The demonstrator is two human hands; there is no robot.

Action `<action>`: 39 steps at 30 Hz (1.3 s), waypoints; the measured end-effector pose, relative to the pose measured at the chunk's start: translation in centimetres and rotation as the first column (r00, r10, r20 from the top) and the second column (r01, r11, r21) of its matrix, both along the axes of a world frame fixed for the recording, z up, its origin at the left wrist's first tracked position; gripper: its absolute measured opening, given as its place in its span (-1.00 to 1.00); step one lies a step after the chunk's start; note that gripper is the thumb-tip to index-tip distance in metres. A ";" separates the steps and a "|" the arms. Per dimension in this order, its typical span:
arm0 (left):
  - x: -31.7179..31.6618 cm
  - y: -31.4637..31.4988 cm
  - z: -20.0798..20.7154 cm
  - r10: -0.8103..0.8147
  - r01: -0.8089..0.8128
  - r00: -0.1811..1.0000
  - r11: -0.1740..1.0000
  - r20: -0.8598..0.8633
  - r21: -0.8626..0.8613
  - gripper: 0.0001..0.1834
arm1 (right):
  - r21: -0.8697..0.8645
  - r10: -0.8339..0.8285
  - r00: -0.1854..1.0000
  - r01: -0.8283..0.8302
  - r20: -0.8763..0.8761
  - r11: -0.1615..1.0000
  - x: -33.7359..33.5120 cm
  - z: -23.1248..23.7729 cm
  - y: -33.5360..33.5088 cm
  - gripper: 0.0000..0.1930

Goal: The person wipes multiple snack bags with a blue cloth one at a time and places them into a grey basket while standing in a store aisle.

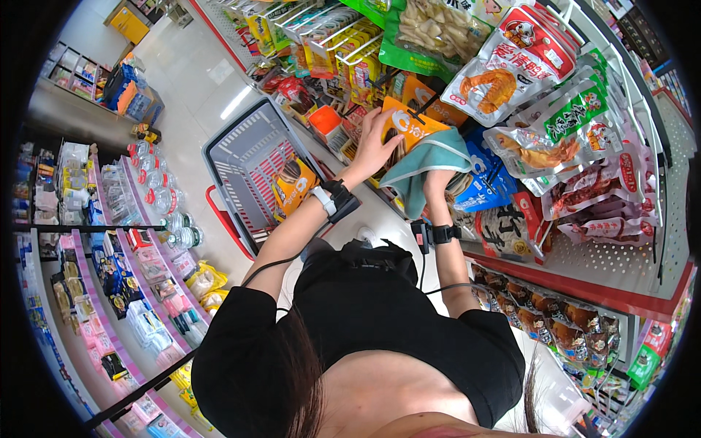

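An orange snack packet hangs at the front of a shelf peg, among the other bags. My left hand grips it by its left side, fingers closed on the edge. In my right hand is a teal cloth, bunched over the fingers and lying against the packet's lower front. The cloth hides most of the right fingers. Just right of the cloth hang blue packets. Left of my left forearm, a grey shopping basket with a red handle holds a similar orange packet.
Large silver-and-red bags and green bags jut from pegs above my hands. A red-edged shelf runs along the right. Large clear bottles line the floor beside the left shelves. A dark cable runs from my left wrist.
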State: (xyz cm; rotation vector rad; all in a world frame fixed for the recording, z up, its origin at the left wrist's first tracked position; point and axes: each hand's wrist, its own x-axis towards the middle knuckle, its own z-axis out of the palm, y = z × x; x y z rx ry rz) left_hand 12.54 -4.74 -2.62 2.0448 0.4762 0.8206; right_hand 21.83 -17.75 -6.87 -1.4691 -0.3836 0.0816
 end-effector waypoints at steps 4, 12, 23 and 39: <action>0.5 -0.5 1.3 -0.008 0.006 1.000 0.984 0.011 0.180 -0.44 | 0.143 -0.039 0.995 0.051 -0.088 0.988 0.4 0.6 1.3 -0.71; 2.1 -1.7 1.4 -0.235 0.293 0.952 0.886 -0.199 0.359 -0.49 | 0.035 0.030 0.999 -0.031 0.044 0.999 2.4 -2.5 1.5 -0.73; 9.8 2.2 -0.1 -0.319 0.400 0.887 0.892 -0.332 0.210 -0.46 | -0.277 0.123 0.979 -0.074 0.163 0.958 -1.0 -8.9 -1.8 -0.65; -17.2 8.7 -9.2 0.158 -0.242 0.962 0.865 -0.221 -0.440 -0.76 | -0.374 0.837 0.540 -0.797 -0.090 0.475 -6.4 -1.7 3.7 -0.59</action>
